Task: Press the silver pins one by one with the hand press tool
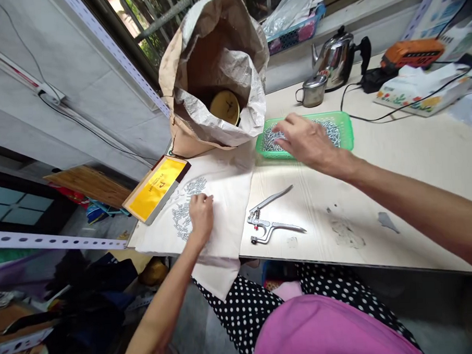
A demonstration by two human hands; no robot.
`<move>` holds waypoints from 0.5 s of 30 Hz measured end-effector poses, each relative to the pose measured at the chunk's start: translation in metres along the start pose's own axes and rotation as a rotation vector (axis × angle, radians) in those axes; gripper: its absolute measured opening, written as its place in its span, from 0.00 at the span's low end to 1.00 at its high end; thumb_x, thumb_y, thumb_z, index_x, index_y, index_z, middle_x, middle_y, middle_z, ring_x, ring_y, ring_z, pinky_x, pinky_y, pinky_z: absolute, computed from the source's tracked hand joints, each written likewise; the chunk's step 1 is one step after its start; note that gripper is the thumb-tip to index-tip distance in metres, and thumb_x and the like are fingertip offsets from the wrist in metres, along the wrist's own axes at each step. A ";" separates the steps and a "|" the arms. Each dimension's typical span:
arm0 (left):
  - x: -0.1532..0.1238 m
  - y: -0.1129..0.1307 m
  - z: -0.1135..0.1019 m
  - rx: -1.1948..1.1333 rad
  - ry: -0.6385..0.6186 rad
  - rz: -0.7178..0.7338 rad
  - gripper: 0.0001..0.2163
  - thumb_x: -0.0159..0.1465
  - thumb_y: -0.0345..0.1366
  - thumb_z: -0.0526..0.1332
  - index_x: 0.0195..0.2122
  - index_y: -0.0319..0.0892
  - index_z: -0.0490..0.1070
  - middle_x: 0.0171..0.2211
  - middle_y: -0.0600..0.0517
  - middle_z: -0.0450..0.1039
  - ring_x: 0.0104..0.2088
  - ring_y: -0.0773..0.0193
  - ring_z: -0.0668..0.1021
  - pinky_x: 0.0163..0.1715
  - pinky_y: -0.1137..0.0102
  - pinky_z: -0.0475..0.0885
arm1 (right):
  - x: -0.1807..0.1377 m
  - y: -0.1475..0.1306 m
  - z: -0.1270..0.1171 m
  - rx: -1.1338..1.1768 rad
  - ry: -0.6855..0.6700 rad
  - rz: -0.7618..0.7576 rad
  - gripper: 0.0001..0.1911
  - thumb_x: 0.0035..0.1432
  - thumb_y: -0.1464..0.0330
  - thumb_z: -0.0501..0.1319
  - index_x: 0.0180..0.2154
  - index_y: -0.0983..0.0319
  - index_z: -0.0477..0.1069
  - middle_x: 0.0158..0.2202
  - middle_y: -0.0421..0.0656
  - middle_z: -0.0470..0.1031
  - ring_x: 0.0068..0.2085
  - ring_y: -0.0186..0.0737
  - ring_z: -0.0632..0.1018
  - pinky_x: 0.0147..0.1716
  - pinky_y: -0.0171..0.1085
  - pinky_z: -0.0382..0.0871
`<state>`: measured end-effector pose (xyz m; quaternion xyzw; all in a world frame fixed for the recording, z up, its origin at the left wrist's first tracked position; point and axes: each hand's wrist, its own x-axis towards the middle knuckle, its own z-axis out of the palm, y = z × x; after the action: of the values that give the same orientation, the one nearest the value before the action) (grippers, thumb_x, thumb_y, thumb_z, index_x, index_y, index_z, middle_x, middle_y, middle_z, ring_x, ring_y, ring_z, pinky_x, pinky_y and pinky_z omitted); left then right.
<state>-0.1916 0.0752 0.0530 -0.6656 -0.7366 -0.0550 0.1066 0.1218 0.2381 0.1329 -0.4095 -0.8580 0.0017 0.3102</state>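
My left hand (pixel 201 214) rests on a white cloth (pixel 225 209) with its fingers curled in. Beside it lies a spread of small, thin silvery metal pieces (pixel 181 221); whatever its fingertips hold is hidden. Over a green plastic basket (pixel 347 133) full of similar small metal pieces (pixel 330 131) hovers my right hand (pixel 307 142). Its thumb and forefinger are apart, and I see nothing between them. Between the hands, hand pliers (pixel 275 222) with a spring lie on the table, handles spread.
Behind the cloth stands a large open paper sack (pixel 174 117) with a round yellow object (pixel 225 108) inside. A yellow-topped box (pixel 156 188) sits at the left edge. Farther back are a metal kettle (pixel 334 60), a lidded metal cup (pixel 313 91), a tissue box (pixel 420 93) and cables.
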 end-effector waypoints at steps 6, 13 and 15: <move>0.038 -0.044 0.006 0.163 -0.228 0.024 0.14 0.68 0.28 0.54 0.34 0.42 0.80 0.42 0.38 0.75 0.49 0.43 0.71 0.44 0.55 0.67 | -0.052 -0.007 0.001 0.085 -0.188 -0.069 0.12 0.69 0.66 0.59 0.49 0.65 0.74 0.47 0.50 0.73 0.40 0.44 0.76 0.35 0.40 0.72; 0.032 -0.020 -0.009 -0.247 -0.170 -0.112 0.10 0.65 0.36 0.59 0.33 0.41 0.80 0.39 0.41 0.79 0.45 0.46 0.76 0.45 0.58 0.68 | -0.137 -0.043 0.035 0.159 -0.509 -0.098 0.08 0.70 0.70 0.56 0.40 0.63 0.74 0.41 0.47 0.74 0.38 0.41 0.75 0.35 0.38 0.67; 0.016 0.002 -0.011 -0.583 -0.286 -0.249 0.12 0.62 0.44 0.62 0.33 0.41 0.80 0.36 0.44 0.80 0.39 0.51 0.78 0.41 0.61 0.70 | -0.148 -0.048 0.038 0.154 -0.551 -0.077 0.10 0.71 0.70 0.55 0.37 0.63 0.74 0.39 0.47 0.73 0.35 0.40 0.73 0.33 0.39 0.64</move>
<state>-0.1898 0.0882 0.0669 -0.5739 -0.7730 -0.1820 -0.2000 0.1382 0.1116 0.0356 -0.3360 -0.9222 0.1664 0.0952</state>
